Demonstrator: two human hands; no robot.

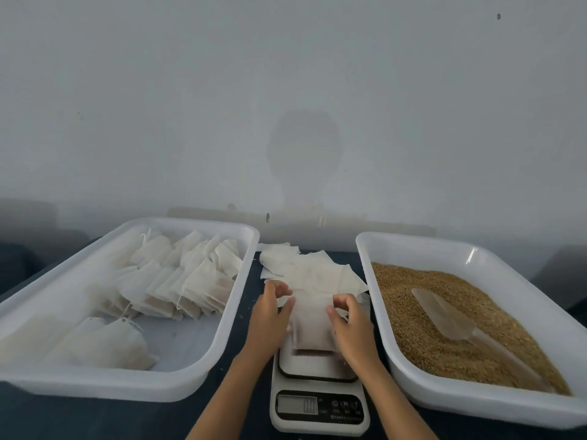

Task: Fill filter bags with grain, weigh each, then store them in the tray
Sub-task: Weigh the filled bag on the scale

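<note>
Working in the narrow lane between the tray (203,373) at nine o'clock and grain tub (409,385) at three, I'm pinching the filter bag (313,325) over the scale (319,404), left hand (270,315) and right hand (352,328) curling fingers around its side edges.

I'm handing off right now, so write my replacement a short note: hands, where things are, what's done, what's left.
Left hand and right hand both hold one filter bag over the scale; readout unreadable.
Left tray already holds many filled bags.
Empty bags lie behind the scale.
Right tray holds the grain and a clear scoop.
Left: weigh this bag, store it, then fill the others.
</note>
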